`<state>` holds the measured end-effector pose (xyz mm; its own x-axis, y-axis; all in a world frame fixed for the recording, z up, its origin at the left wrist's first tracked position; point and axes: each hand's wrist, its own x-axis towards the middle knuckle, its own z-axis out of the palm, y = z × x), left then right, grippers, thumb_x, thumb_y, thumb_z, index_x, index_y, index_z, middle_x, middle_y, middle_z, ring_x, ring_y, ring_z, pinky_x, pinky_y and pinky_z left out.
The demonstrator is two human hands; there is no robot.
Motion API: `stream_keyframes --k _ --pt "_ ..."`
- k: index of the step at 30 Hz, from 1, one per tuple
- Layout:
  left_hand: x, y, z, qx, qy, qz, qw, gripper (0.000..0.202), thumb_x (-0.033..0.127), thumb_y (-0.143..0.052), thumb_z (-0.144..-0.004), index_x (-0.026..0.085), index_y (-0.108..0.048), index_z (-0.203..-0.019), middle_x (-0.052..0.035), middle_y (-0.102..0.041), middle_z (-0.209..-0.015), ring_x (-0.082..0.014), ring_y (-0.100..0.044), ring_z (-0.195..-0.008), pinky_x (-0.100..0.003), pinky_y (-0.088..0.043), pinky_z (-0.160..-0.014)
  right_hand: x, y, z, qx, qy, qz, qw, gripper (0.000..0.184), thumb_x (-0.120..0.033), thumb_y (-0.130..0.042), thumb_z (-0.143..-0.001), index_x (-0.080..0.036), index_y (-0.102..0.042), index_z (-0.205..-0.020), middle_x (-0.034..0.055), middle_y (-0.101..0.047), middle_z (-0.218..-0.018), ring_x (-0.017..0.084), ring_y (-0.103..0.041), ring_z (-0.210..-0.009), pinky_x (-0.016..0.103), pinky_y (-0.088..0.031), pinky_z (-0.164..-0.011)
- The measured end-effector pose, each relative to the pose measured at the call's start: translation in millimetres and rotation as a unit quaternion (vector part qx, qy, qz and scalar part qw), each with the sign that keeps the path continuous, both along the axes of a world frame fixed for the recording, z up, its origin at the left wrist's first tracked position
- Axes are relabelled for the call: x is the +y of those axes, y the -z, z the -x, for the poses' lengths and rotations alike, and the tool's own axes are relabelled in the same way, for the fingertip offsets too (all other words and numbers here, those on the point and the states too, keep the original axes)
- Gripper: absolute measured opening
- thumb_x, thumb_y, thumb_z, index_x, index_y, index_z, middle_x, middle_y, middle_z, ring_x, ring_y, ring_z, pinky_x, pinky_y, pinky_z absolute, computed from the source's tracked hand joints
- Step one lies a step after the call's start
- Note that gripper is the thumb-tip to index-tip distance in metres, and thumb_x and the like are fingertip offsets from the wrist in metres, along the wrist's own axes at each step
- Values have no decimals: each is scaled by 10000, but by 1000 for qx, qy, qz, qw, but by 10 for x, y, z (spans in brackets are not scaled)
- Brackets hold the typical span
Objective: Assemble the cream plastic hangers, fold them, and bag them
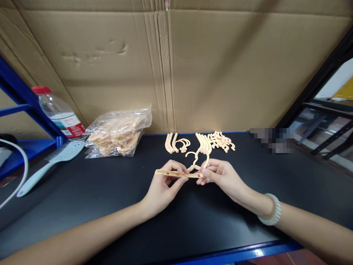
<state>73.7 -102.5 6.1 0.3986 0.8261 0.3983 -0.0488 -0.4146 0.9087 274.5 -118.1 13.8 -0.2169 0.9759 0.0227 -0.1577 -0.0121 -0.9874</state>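
My left hand [161, 191] pinches a long beige plastic hanger arm [172, 173] between thumb and fingers, its hollow side facing me. My right hand [227, 178] closes on the arm's right end, where a curved beige hanger piece [207, 161] rises from the fingertips. Whether the two are joined is hidden by the fingers. Just beyond the hands is a beige hook with a wavy stem [196, 159], its lower part partly covered by my hands. Behind it lie a row of curved hanger arms [202, 142] and a heap of small S-shaped pieces [223, 141].
Farther left are more hanger arms [169, 143] and several hooks [184, 143]. A clear bag of beige parts [118, 134], a red-capped bottle [62, 114] and a pale blue hairbrush [52, 163] occupy the black tabletop's [110, 184] left side. Cardboard [220, 66] walls the back.
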Motion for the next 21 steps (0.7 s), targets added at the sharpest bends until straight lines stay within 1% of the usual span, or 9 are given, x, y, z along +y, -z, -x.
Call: stream_keyframes --k 6,15,21 --pt "-26 -6 -7 -7 11 5 1000 128 165 -622 -851 188 -503 -810 -17 -592 -853 -149 -610 -832 -272 -496 -761 -24 -42 37 -24 22 -10 999 303 -405 -767 -700 -154 -599 -727 23 -690 -617 135 -669 -570 270 -567 -616" --pt "-53 -38 -41 -16 -16 32 999 129 190 -641 -831 184 -518 -792 5 -538 -813 -143 -607 -799 -272 -519 -737 -53 -35 47 -55 32 -53 997 291 -419 -723 -743 -162 -587 -735 17 -680 -603 138 -664 -564 273 -562 -597" --pt "-75 -40 -73 -32 -18 59 998 145 216 -655 -828 183 -515 -808 16 -558 -796 -124 -598 -780 -255 -525 -728 -50 -10 43 -43 33 -52 997 288 -404 -738 -735 -155 -594 -754 18 -680 -602 139 -664 -553 264 -554 -574"
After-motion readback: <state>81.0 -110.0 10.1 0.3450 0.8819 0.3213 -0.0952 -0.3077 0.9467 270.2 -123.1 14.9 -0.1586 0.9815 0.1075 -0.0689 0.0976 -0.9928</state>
